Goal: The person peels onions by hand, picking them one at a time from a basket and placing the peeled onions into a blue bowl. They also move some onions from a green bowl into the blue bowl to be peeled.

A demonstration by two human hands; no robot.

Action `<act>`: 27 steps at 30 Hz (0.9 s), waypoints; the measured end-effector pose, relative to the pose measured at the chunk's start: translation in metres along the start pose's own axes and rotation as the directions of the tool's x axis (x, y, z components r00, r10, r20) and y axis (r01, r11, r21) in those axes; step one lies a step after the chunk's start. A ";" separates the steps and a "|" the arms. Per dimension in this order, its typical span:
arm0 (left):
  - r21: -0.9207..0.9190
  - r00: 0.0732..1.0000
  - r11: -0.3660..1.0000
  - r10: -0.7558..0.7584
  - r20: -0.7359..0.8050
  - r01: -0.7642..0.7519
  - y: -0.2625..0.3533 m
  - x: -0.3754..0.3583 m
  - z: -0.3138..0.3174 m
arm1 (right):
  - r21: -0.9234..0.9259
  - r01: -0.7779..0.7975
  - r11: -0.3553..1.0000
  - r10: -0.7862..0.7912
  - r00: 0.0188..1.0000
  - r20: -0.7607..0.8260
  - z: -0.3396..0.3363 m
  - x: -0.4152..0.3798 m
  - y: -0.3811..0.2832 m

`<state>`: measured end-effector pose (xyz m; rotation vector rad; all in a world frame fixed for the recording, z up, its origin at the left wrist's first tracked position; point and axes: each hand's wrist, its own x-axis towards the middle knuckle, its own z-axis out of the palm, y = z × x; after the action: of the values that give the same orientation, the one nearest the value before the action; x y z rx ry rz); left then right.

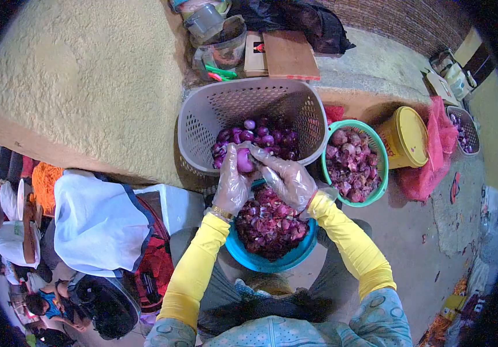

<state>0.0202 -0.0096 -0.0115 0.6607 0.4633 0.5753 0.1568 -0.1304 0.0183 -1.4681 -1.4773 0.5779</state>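
My left hand, in a clear plastic glove, is closed around a purple onion with smooth, bare skin. My right hand, gloved too, meets it from the other side with fingers bent together at the onion; whether they pinch a small tool or a bit of peel is hidden. Beyond both hands, a grey perforated basket holds many shiny peeled onions. Under the hands, between my knees, sits a blue basin with dark red onions and loose skins.
At the right stand a green basket of unpeeled onions, a yellow bucket and a pink mesh sack. A pale ledge runs along the left. A white cloth covers something there. Another person is at lower left.
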 end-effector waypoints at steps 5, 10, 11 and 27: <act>0.035 0.998 0.998 -0.056 -0.041 0.057 0.008 -0.002 0.007 | 0.249 0.010 0.969 0.003 0.999 -0.051 0.004 -0.002 0.008; 0.306 0.986 0.945 -0.146 0.086 0.113 0.023 0.000 -0.012 | 0.128 -0.186 0.974 0.194 0.980 -0.048 -0.007 -0.007 0.009; 0.340 0.977 0.930 -0.185 0.104 0.140 0.023 0.001 -0.014 | 0.123 -0.166 0.978 0.174 0.983 -0.059 -0.007 -0.008 0.013; 0.681 0.676 0.344 -0.156 0.720 -0.647 0.009 -0.010 -0.065 | -0.401 -0.010 0.916 0.109 0.968 0.225 -0.025 -0.007 -0.009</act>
<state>-0.0272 0.0187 -0.0489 2.0563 -0.1472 0.2690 0.1723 -0.1453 0.0347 -1.8117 -1.8265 0.5288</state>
